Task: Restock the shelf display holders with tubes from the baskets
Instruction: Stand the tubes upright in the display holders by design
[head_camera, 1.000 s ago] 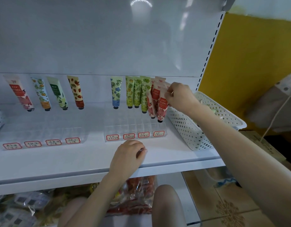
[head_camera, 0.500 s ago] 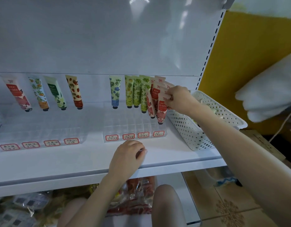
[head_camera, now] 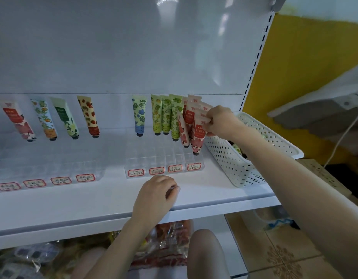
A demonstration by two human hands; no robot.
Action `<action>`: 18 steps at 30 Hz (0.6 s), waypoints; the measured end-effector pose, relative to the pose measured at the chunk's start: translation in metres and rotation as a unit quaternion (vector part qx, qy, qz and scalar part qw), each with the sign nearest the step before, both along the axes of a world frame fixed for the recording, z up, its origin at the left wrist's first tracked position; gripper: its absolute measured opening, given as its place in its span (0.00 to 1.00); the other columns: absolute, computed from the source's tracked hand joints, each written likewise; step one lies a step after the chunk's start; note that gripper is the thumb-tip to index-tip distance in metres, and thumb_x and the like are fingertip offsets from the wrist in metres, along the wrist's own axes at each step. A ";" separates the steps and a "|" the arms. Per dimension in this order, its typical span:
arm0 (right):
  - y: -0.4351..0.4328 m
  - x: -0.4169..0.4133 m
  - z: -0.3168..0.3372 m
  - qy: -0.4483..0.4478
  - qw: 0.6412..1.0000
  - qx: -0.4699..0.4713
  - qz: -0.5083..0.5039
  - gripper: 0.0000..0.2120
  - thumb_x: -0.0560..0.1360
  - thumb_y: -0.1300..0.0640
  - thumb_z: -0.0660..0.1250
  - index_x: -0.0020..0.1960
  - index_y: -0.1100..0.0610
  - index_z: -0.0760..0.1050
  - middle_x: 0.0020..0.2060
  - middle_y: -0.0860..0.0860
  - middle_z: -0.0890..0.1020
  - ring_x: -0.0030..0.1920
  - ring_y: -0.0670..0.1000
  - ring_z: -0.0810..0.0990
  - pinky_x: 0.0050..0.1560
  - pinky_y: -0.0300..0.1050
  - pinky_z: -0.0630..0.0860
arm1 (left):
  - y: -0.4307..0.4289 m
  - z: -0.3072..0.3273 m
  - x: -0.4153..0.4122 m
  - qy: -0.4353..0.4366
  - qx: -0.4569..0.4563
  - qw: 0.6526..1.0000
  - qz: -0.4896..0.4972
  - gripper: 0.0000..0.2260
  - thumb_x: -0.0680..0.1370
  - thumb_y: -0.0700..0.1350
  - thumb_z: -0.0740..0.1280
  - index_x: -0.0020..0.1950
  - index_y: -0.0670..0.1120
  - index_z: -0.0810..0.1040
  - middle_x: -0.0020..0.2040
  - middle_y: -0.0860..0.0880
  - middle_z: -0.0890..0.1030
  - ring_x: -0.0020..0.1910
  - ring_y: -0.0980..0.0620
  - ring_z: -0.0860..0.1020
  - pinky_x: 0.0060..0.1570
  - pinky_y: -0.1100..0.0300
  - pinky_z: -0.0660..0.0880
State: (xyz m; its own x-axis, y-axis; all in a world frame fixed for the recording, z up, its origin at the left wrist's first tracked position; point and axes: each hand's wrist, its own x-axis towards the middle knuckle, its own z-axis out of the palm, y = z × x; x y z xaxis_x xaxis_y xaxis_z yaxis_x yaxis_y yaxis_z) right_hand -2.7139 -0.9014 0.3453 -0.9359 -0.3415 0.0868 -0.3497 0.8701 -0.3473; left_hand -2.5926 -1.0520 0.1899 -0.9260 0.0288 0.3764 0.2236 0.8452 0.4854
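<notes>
Almost nothing has moved since half a second ago. The right hand (head_camera: 220, 121) still pinches the top of the same red and cream flower tube (head_camera: 198, 135). The left hand (head_camera: 156, 196) still rests in the same spot on the white metal shelf (head_camera: 73, 202). Only the pale blurry shape (head_camera: 319, 105) at the far right looks different, longer and flatter now.

On the left of the shelf sits a clear plastic holder (head_camera: 53, 170). Four tubes lean in its back row: a red tube (head_camera: 17, 119), an orange fruit tube (head_camera: 44, 117), a dark green tube (head_camera: 65, 117) and a strawberry tube (head_camera: 88, 115).

The left hand lies near the shelf's front edge, fingers loosely curled, with nothing in it.

Behind it is a second clear holder (head_camera: 164, 158). It has a blue flower tube (head_camera: 139, 115), some yellow-green tubes (head_camera: 166, 113) and a bunch of red tubes (head_camera: 184, 129).

The pinched tube stands cap down at this holder's right end, in front of the bunch. I cannot tell if its cap sits in a slot.

A white plastic basket with holes (head_camera: 244, 164) sits just beside the holder, under the right arm.
</notes>
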 end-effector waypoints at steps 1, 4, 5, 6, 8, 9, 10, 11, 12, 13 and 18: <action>0.002 0.000 0.001 -0.001 1.000 -0.004 -0.001 0.10 0.76 0.64 0.62 0.52 0.70 0.75 0.50 0.62 0.80 0.49 0.59 0.81 0.52 0.51 0.78 | 0.000 0.001 0.000 0.002 0.002 1.000 0.000 0.17 0.74 0.52 0.56 0.40 0.45 0.81 0.40 0.52 0.82 0.41 0.54 0.77 0.44 0.63 0.72; 0.008 0.000 0.006 0.016 1.000 -0.011 -0.015 0.14 0.74 0.57 0.67 0.54 0.67 0.75 0.48 0.56 0.79 0.49 0.56 0.80 0.51 0.48 0.77 | 0.000 0.001 0.001 -0.001 0.008 1.000 0.000 0.18 0.74 0.52 0.56 0.41 0.44 0.81 0.41 0.52 0.82 0.42 0.54 0.77 0.44 0.64 0.71; 0.009 0.001 0.009 0.045 0.999 -0.015 -0.025 0.14 0.75 0.55 0.68 0.54 0.64 0.75 0.48 0.54 0.78 0.49 0.56 0.79 0.50 0.47 0.77 | 0.000 0.001 0.001 -0.004 0.010 1.000 0.001 0.16 0.74 0.51 0.57 0.41 0.44 0.81 0.41 0.52 0.82 0.43 0.54 0.77 0.45 0.64 0.70; 0.007 0.002 0.013 0.091 0.995 -0.014 -0.035 0.13 0.75 0.53 0.67 0.54 0.62 0.75 0.48 0.54 0.78 0.49 0.55 0.79 0.47 0.47 0.77 | 0.000 0.001 0.000 -0.004 0.011 1.000 0.001 0.16 0.74 0.51 0.57 0.42 0.44 0.81 0.42 0.52 0.82 0.43 0.54 0.77 0.46 0.64 0.70; -0.003 0.004 0.016 0.176 0.984 -0.011 -0.036 0.12 0.76 0.51 0.64 0.51 0.59 0.76 0.47 0.53 0.79 0.47 0.54 0.78 0.42 0.44 0.73 | 0.000 0.001 0.000 -0.004 0.011 1.000 0.000 0.18 0.74 0.53 0.55 0.42 0.45 0.81 0.42 0.53 0.81 0.44 0.55 0.76 0.45 0.65 0.69; -0.010 0.006 0.016 0.190 0.981 -0.020 -0.019 0.13 0.76 0.49 0.63 0.49 0.58 0.76 0.46 0.53 0.79 0.45 0.53 0.77 0.41 0.43 0.72 | 0.000 0.001 -0.001 -0.005 0.012 1.000 0.000 0.18 0.74 0.52 0.55 0.41 0.45 0.81 0.42 0.52 0.81 0.44 0.54 0.76 0.45 0.65 0.69; -0.019 0.008 0.014 0.187 0.982 -0.023 0.003 0.14 0.76 0.46 0.63 0.48 0.58 0.76 0.44 0.52 0.78 0.44 0.53 0.76 0.41 0.42 0.71 | 0.000 0.001 -0.001 -0.007 0.011 1.000 0.001 0.16 0.74 0.51 0.57 0.41 0.44 0.81 0.42 0.52 0.81 0.44 0.54 0.76 0.45 0.66 0.69; -0.028 0.009 0.011 0.179 0.983 -0.012 0.023 0.16 0.75 0.44 0.63 0.47 0.58 0.76 0.43 0.51 0.77 0.43 0.52 0.75 0.41 0.42 0.70 | 0.000 0.001 0.000 -0.007 0.010 1.000 0.004 0.15 0.74 0.50 0.58 0.42 0.44 0.81 0.42 0.52 0.82 0.43 0.54 0.77 0.45 0.65 0.69; -0.035 0.008 0.008 0.170 0.985 0.011 0.036 0.17 0.74 0.43 0.64 0.46 0.57 0.75 0.42 0.51 0.75 0.43 0.52 0.74 0.41 0.42 0.69 | 0.000 0.001 0.000 -0.004 0.009 1.000 0.006 0.13 0.74 0.49 0.60 0.42 0.44 0.82 0.42 0.52 0.82 0.43 0.54 0.77 0.45 0.65 0.70; -0.040 0.007 0.006 0.161 0.986 0.034 0.039 0.16 0.74 0.43 0.64 0.45 0.57 0.74 0.42 0.51 0.74 0.43 0.52 0.73 0.41 0.42 0.68 | 0.000 0.001 0.000 0.001 0.009 1.000 0.005 0.12 0.74 0.48 0.60 0.42 0.44 0.82 0.42 0.52 0.82 0.43 0.54 0.77 0.45 0.64 0.71; -0.039 -0.003 0.007 0.134 0.990 0.051 0.018 0.06 0.75 0.55 0.62 0.45 0.58 0.72 0.44 0.52 0.75 0.45 0.54 0.74 0.40 0.44 0.67 | 0.000 0.000 0.000 0.012 0.010 1.000 0.002 0.09 0.78 0.47 0.63 0.48 0.45 0.82 0.48 0.52 0.81 0.48 0.55 0.76 0.50 0.68 0.66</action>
